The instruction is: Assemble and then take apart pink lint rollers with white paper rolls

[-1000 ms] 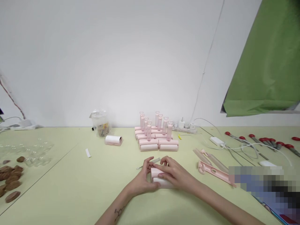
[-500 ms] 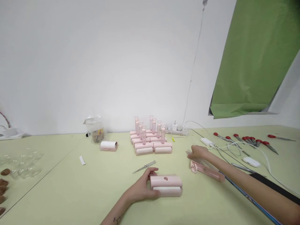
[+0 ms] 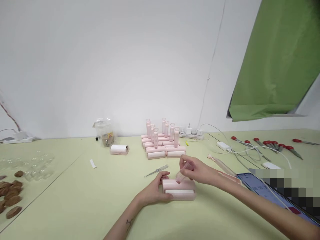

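Observation:
A pink lint roller (image 3: 180, 195) with a white roll lies on the table. My left hand (image 3: 152, 191) grips its left end, thumb in front and fingers behind. In my right hand (image 3: 198, 170) is a short translucent pink handle tube (image 3: 181, 174), pinched and tilted. The tube's lower end is at the top of the roller's case; whether it sits in the opening there, I cannot tell. Just beyond my left fingers lies a thin metal tool (image 3: 157, 170). Beside my right wrist rest a long pink handle piece (image 3: 225, 166) with a ring end and a pink strip (image 3: 232, 178), partly hidden by my arm.
Several pink lint rollers (image 3: 176, 153) with upright handles stand in rows by the wall. A white roll (image 3: 119, 149) and a clear bag (image 3: 105, 133) are left of them. Red-ended tools (image 3: 272, 144), cables and a phone (image 3: 267, 193) lie right; brown pieces (image 3: 13, 200) lie left.
My right hand has moved left from the loose pink pieces, bringing the handle tube over the roller. My left hand stays on the roller. The view has shifted slightly.

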A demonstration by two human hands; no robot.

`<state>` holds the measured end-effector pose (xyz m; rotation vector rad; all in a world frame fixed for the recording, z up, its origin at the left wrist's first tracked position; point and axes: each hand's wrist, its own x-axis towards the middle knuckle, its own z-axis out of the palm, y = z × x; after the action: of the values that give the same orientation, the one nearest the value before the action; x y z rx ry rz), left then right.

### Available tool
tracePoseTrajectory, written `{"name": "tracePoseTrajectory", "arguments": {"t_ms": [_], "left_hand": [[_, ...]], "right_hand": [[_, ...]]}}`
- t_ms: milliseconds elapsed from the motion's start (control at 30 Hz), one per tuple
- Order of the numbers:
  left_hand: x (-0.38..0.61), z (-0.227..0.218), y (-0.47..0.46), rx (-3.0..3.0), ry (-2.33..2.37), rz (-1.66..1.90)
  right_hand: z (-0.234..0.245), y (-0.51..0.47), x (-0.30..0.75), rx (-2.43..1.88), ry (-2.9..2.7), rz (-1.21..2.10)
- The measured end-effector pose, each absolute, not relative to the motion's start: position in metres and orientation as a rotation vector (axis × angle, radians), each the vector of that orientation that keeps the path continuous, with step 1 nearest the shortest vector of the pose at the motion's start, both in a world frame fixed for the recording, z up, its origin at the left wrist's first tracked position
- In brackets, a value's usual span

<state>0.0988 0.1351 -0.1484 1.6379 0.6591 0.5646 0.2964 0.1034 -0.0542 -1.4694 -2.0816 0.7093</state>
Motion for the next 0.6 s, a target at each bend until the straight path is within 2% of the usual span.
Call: {"name": "tracePoseTrajectory", "arguments": {"t_ms": [333, 600], "left_hand": [[0.098, -0.145, 0.133, 1.646, 0.67, 0.551], [0.098, -0.149, 0.132, 1.756, 0.742, 0.64]], "right_hand": [[-0.055, 0.11, 0.291, -1.446, -2.131, 0.559], [-0.073, 0.116, 0.28, -1.525, -2.047, 0.541]]}}
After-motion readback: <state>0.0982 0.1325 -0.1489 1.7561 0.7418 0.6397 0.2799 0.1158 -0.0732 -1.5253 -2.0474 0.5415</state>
